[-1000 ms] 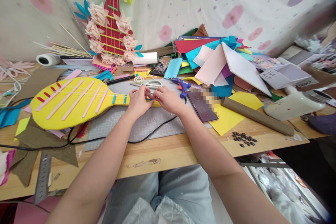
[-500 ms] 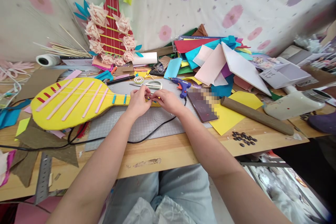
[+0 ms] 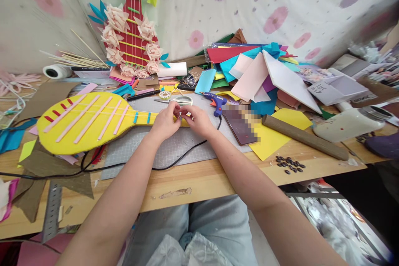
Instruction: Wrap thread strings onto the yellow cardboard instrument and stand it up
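Our left hand [image 3: 166, 121] and right hand [image 3: 199, 120] curl almost closed, holding what we cannot tell, at the neck [image 3: 142, 119] of the yellow guitar [image 3: 89, 124], which stretches leftward.

Left arm [image 3: 115, 191] and right arm [image 3: 258, 178] extend forward, bare, converging. From here, left grip [image 3: 167, 121] and right grip [image 3: 198, 120] nearly meet, fingers [image 3: 172, 108] bent inward; pinch too small to read.

Flowered backdrop [image 3: 243, 20] behind wooden table [image 3: 202, 181]
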`<action>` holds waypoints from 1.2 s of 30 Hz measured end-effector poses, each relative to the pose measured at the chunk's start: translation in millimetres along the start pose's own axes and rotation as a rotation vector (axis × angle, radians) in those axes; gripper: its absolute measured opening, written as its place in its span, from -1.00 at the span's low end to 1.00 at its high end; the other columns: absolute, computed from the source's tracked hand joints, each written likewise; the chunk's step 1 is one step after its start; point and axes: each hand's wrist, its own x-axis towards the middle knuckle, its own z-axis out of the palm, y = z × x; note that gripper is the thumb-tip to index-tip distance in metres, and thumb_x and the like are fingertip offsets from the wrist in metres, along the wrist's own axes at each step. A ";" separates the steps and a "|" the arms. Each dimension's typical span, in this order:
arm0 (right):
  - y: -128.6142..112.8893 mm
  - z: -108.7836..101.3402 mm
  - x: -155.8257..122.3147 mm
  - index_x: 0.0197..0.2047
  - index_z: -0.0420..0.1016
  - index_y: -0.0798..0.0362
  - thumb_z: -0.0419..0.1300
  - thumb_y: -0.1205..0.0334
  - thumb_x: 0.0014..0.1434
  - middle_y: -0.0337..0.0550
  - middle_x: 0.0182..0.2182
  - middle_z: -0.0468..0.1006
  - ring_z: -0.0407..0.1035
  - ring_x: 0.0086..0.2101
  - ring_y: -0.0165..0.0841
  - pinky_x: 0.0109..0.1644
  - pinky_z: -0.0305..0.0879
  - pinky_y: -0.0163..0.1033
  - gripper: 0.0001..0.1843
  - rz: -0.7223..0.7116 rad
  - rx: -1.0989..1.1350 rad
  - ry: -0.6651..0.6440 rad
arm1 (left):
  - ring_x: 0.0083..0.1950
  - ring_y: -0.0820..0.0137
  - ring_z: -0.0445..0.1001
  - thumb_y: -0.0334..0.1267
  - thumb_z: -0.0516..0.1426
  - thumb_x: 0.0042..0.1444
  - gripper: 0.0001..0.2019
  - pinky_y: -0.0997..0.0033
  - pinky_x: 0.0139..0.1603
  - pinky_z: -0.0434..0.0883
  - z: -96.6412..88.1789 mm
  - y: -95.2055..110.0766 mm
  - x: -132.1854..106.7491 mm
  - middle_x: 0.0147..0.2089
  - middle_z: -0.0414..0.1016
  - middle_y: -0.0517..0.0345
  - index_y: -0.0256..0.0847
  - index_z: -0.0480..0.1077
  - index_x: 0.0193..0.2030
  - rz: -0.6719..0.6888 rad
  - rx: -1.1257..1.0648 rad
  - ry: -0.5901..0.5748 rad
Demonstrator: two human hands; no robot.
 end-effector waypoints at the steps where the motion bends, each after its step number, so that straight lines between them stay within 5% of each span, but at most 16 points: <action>1: -1.2 1.2 -0.1 -0.16 0.41 0.01 0.05 0.37 0.14 -0.15 -0.24 0.54 0.39 -0.21 -0.33 -0.14 0.30 -0.21 -0.79 0.017 0.005 0.001 | -0.17 0.28 0.47 -0.40 0.05 -0.06 -0.67 0.29 -0.16 0.37 0.5 -0.4 0.2 -0.19 0.48 0.12 -0.12 0.18 -0.10 0.003 0.013 0.003; 21: -9.6 11.0 1.0 -0.14 0.39 0.01 0.01 0.38 0.15 -0.15 -0.22 0.53 0.39 -0.17 -0.35 -0.08 0.31 -0.22 -0.77 0.058 0.118 0.079 | -0.13 0.27 0.46 -0.43 0.02 -0.01 -0.63 0.27 -0.11 0.37 4.0 -5.0 2.3 -0.18 0.47 0.09 -0.14 0.17 -0.01 0.032 0.072 0.097; 36: -4.0 16.0 3.3 -0.16 0.31 0.00 0.02 0.34 0.11 -0.19 -0.34 0.49 0.37 -0.30 -0.34 -0.23 0.32 -0.20 -0.80 0.123 0.175 0.169 | -0.22 0.35 0.45 -0.41 0.08 0.02 -0.80 0.36 -0.20 0.36 9.7 -11.6 5.4 -0.29 0.45 0.17 -0.15 0.22 -0.19 0.087 0.019 0.186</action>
